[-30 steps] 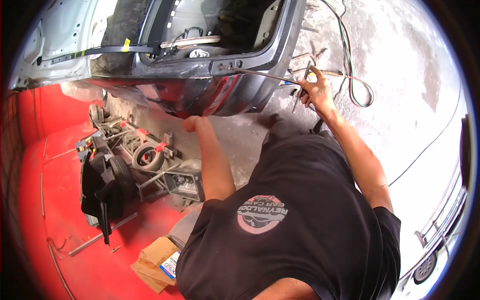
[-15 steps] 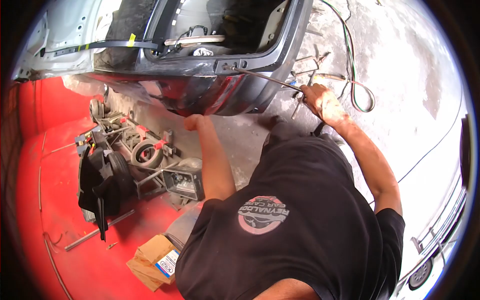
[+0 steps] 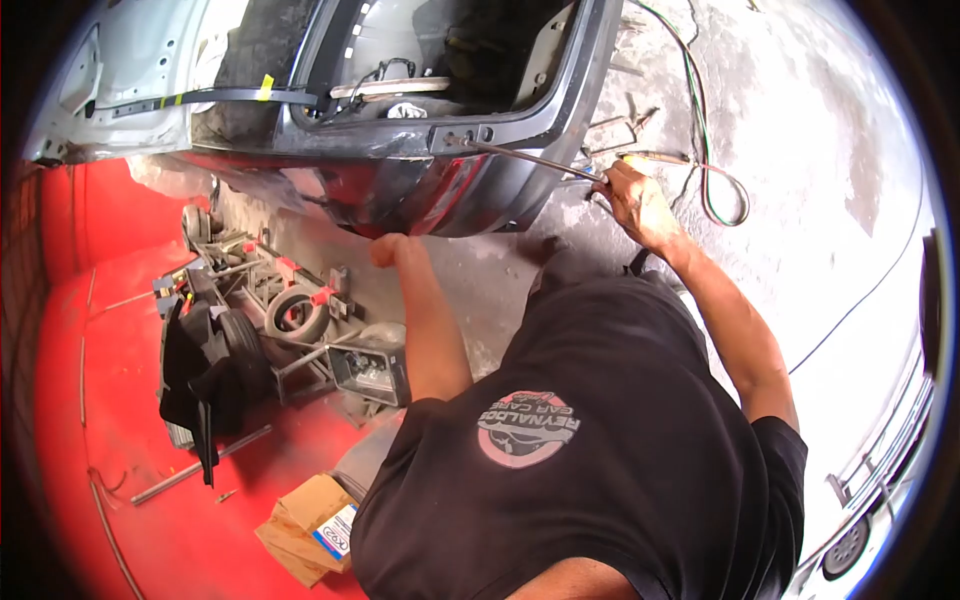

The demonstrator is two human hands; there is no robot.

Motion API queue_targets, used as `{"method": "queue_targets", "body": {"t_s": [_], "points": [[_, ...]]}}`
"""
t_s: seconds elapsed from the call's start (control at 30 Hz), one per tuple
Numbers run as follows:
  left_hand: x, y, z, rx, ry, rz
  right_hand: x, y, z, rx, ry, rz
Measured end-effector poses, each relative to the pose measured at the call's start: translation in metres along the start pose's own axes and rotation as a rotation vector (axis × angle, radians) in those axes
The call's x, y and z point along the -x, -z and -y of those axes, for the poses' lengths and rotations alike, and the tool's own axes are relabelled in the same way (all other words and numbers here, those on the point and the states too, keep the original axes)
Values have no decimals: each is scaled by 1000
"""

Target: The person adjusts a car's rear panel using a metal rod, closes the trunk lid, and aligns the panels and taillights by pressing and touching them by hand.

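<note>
A dark car body [image 3: 290,140] with a window opening and red lamp-like areas stands in front of me. My right hand [image 3: 640,205] is closed around the grip end of a long T-handle wrench [image 3: 535,160]. The wrench's shaft runs left to a bolt-hole area [image 3: 455,138] on the body below the window opening. Its cross handle is mostly hidden by my fingers. My left hand [image 3: 395,250] is curled closed at the lower edge of the body, beside the dark red and black panel [image 3: 400,190]. What its fingers hold, if anything, is hidden.
Tyres [image 3: 297,315], metal parts, a lamp housing [image 3: 368,370] and a black plastic piece [image 3: 190,370] lie at left on the red floor. A cardboard box [image 3: 305,515] is near my left side. A hose [image 3: 700,120] loops across the grey floor at right.
The T-handle wrench has turned in my right hand: its cross handle stood out across my fingers before and is mostly hidden now. My left hand stays at the panel's lower edge.
</note>
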State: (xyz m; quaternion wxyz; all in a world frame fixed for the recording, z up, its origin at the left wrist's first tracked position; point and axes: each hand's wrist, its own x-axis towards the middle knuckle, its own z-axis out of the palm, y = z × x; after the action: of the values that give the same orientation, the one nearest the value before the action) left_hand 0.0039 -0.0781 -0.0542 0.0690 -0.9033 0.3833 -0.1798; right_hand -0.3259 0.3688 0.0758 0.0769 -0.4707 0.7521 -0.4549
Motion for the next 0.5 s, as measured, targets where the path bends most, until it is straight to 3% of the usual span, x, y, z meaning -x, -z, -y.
{"method": "queue_targets", "body": {"t_s": [0.27,0.4,0.5], "points": [[-4,-6,-8,69,107,-24,-8,5,4,-109,-250,89],[-5,-4,-12,151,186,-32,-5,-3,-7,-144,-267,110],[15,29,-2,508,265,72,-4,0,-7,-187,-348,161]]}}
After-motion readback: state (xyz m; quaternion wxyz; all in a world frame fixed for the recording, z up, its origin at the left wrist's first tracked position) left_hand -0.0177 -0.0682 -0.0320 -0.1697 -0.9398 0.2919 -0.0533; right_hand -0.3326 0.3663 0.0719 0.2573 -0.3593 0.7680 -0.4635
